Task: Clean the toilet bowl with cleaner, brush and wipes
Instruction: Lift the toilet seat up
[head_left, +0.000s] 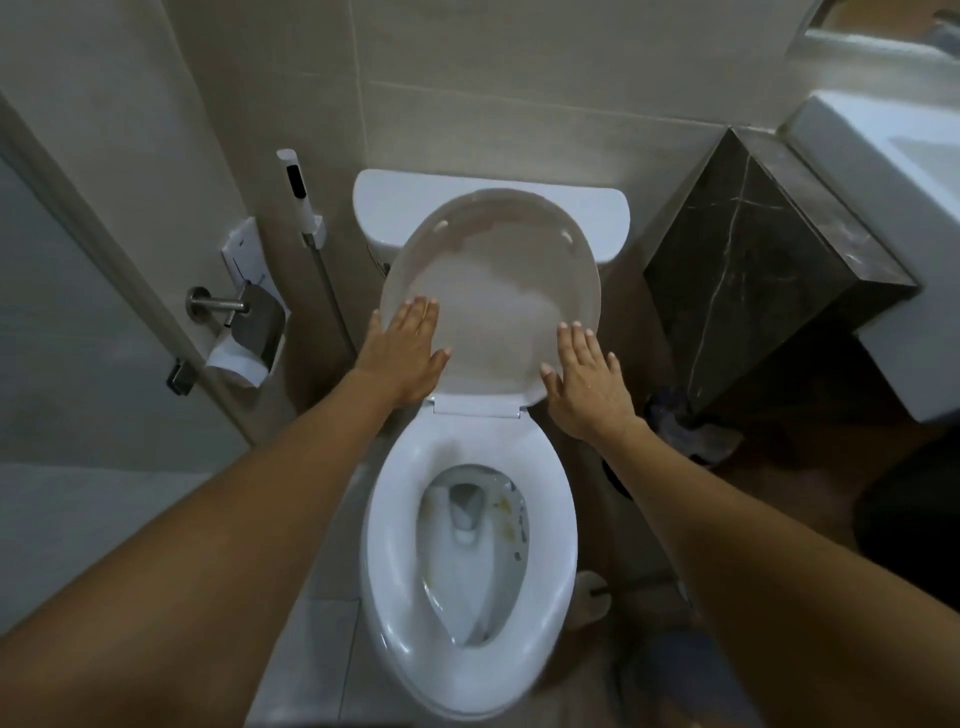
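Plainly soiled, the toilet bowl (470, 545) sits low at centre, its glossy ceramic streaked yellow under the oval seat (384, 551). Both the left hand (402, 353) and right hand (584, 382) lie flat, fingers straight, on the raised smooth plastic lid (493, 291), grasping nothing; let go carelessly, it could drop and slam.

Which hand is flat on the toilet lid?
The left hand lies flat on the raised lid; the right hand only reaches its edge.
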